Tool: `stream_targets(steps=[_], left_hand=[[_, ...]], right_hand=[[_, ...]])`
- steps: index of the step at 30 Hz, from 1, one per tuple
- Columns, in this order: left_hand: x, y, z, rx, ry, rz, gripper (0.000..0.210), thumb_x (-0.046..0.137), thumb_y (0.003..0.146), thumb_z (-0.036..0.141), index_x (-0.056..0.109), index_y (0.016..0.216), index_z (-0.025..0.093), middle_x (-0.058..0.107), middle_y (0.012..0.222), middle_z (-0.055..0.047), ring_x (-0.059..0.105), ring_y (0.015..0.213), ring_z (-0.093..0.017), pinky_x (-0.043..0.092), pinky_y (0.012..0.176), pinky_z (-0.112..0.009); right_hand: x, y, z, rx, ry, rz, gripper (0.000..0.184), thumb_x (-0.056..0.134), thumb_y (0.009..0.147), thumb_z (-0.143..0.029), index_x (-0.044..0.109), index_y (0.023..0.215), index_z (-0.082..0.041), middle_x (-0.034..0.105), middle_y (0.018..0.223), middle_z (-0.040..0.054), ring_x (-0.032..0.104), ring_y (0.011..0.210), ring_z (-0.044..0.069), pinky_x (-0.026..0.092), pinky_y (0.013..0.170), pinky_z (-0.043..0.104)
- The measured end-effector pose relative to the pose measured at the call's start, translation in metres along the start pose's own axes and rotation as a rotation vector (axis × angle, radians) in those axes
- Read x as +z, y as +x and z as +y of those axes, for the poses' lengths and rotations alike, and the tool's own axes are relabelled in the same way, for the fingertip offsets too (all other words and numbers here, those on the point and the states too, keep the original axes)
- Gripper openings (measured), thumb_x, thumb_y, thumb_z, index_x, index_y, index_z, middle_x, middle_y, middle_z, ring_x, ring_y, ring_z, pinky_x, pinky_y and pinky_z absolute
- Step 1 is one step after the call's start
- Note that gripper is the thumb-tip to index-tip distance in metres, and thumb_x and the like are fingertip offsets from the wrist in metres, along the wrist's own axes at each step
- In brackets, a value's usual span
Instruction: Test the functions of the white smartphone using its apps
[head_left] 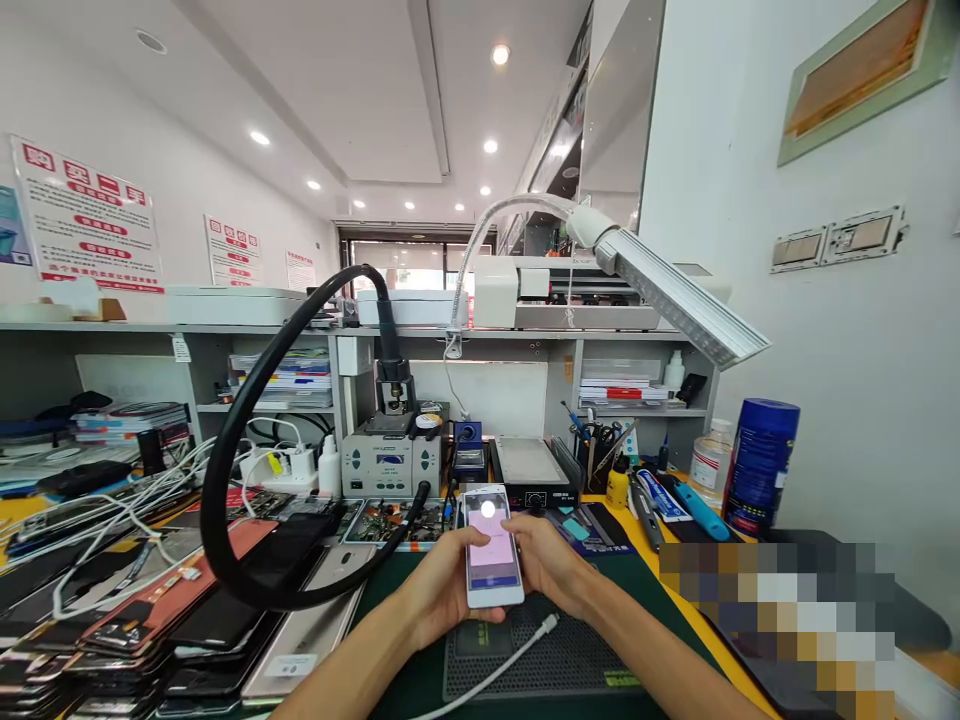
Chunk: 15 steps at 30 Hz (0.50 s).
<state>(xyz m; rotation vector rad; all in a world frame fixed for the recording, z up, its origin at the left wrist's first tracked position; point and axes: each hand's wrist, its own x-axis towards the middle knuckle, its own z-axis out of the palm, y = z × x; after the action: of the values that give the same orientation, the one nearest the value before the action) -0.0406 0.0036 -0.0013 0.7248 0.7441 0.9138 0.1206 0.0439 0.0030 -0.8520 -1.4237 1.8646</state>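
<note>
A white smartphone with its screen lit in pink and purple is held upright between both hands, above a dark work mat. My left hand is wrapped round its left edge, the thumb over the screen and a finger under the bottom end. On the opposite edge, my right hand grips the phone, its thumb also at the screen. Below the hands, a white cable lies across the mat, its plug apart from the phone. The phone's back is hidden.
Stacked phones crowd the left. A black hose arches from a hot-air station. Behind the phone is a heating plate. To the right stand a blue spray can and a tool holder; a lamp hangs above.
</note>
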Motion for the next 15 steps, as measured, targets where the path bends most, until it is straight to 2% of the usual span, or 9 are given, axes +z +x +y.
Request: stream_targets(steps=[4,10,15], left_hand=[[0.0005,0.0014,-0.001,0.01,-0.004,-0.003,0.038,0.055,0.081,0.032,0.058,0.112,0.011,0.067,0.088,-0.01,0.065,0.068,-0.021,0.054,0.05,-0.03],[0.0041,0.0008,0.0,0.002,0.016,0.058,0.037,0.054,0.079,0.026,0.058,0.112,0.01,0.066,0.085,-0.01,0.065,0.067,-0.021,0.054,0.048,-0.03],[-0.0026,0.0021,-0.0005,0.01,-0.049,-0.037,0.04,0.054,0.08,0.037,0.059,0.112,0.012,0.064,0.087,-0.009,0.065,0.073,-0.023,0.056,0.051,-0.033]], right_hand=[[0.0016,0.0006,0.0002,0.017,0.01,0.0,0.038,0.047,0.086,-0.04,0.06,0.112,-0.016,0.07,0.098,0.0098,0.064,0.082,0.024,0.049,0.066,0.034],[0.0025,0.0022,-0.0008,0.056,0.016,-0.001,0.042,0.045,0.088,-0.044,0.06,0.113,-0.014,0.071,0.096,0.0112,0.065,0.082,0.024,0.049,0.068,0.035],[0.0052,-0.0007,-0.0034,0.073,0.004,0.026,0.046,0.044,0.089,-0.049,0.061,0.113,-0.014,0.071,0.099,0.0123,0.065,0.084,0.026,0.051,0.068,0.036]])
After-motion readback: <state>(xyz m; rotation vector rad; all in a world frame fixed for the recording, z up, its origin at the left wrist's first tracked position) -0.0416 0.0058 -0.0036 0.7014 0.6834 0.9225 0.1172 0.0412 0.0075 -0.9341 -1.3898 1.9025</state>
